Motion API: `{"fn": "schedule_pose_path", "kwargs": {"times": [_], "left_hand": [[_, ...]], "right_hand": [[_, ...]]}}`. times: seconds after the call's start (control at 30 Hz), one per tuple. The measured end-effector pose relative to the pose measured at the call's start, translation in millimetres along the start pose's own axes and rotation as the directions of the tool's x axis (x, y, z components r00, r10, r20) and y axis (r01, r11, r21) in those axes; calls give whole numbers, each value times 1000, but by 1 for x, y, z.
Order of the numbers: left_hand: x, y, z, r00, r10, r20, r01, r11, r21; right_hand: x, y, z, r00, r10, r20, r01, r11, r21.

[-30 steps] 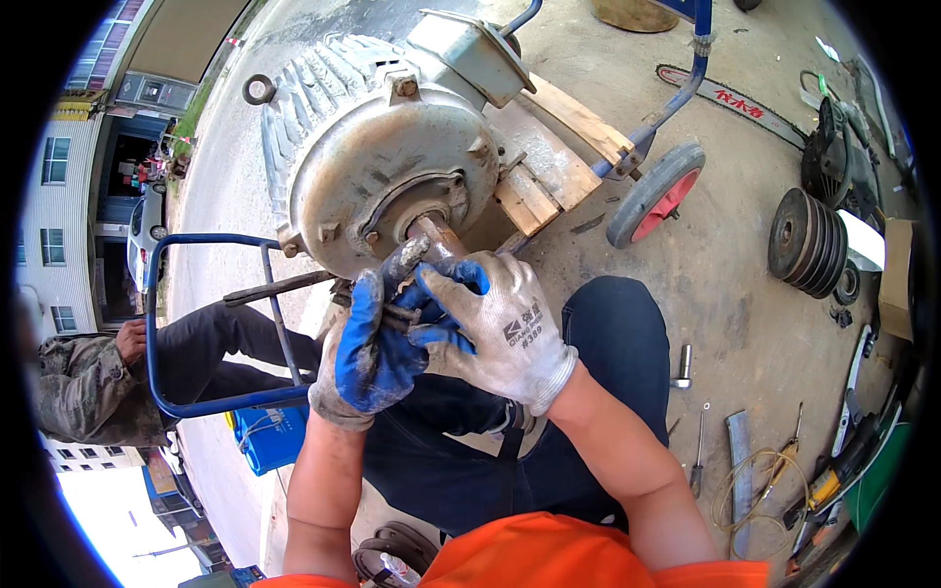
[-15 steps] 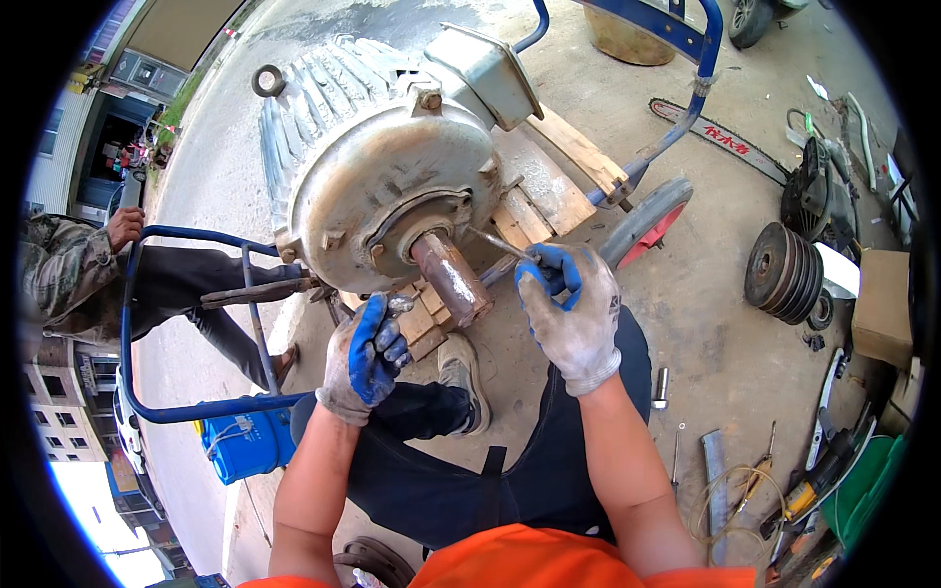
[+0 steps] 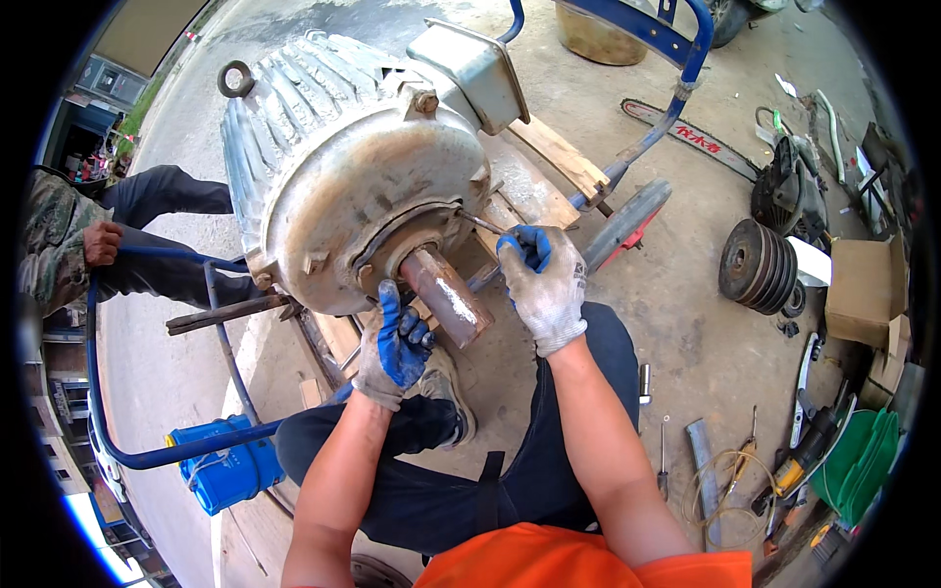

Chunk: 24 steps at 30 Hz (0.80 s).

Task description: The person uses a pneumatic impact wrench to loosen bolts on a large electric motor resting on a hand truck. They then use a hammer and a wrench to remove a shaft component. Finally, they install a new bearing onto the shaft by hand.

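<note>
A large grey electric motor (image 3: pixel 368 181) with a finned housing lies on wooden planks, its rusty shaft (image 3: pixel 449 299) pointing toward me. My gloved right hand (image 3: pixel 545 286) pinches a thin metal rod (image 3: pixel 484 224) between thumb and fingers. The rod's far tip meets the edge of the round cover around the shaft; whether it enters a hole I cannot make out. Left of the shaft, my gloved left hand (image 3: pixel 392 345) is curled, its index finger raised close to the lower edge of that cover. Anything inside those fingers is hidden.
A blue tubular cart frame (image 3: pixel 186 456) surrounds the motor, with a wheel (image 3: pixel 627 230) at right. A person (image 3: pixel 74 230) grips the frame at left, above a blue bucket (image 3: pixel 230 465). At right lie a chainsaw (image 3: pixel 701 142), a grooved pulley (image 3: pixel 758 267), a cardboard box (image 3: pixel 863 299) and several tools.
My left hand has risen toward the cover beside the shaft. My right hand has brought the rod's tip up to the cover's edge. The person at left has leaned lower.
</note>
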<state>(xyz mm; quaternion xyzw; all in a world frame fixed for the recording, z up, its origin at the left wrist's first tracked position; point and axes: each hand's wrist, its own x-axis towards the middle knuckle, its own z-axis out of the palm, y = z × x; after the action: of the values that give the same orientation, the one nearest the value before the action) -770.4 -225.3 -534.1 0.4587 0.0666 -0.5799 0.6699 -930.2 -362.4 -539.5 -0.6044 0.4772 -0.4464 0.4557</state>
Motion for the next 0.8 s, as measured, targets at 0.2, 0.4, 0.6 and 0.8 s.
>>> {"fn": "schedule_pose_path", "kwargs": {"times": [0.2, 0.4, 0.6, 0.8], "left_hand": [[-4, 3, 11, 995, 80, -65, -73, 991, 111], [-1, -1, 18, 990, 106, -92, -94, 987, 133], [1, -3, 10, 993, 101, -67, -89, 982, 164], [0, -3, 16, 986, 118, -115, -103, 986, 128]], "right_hand": [[-8, -8, 4, 911, -409, 61, 413, 893, -177], [7, -13, 10, 920, -377, 106, 391, 886, -250], [19, -7, 24, 880, -453, 145, 475, 831, -290], [17, -11, 19, 904, -372, 212, 423, 853, -306]]}}
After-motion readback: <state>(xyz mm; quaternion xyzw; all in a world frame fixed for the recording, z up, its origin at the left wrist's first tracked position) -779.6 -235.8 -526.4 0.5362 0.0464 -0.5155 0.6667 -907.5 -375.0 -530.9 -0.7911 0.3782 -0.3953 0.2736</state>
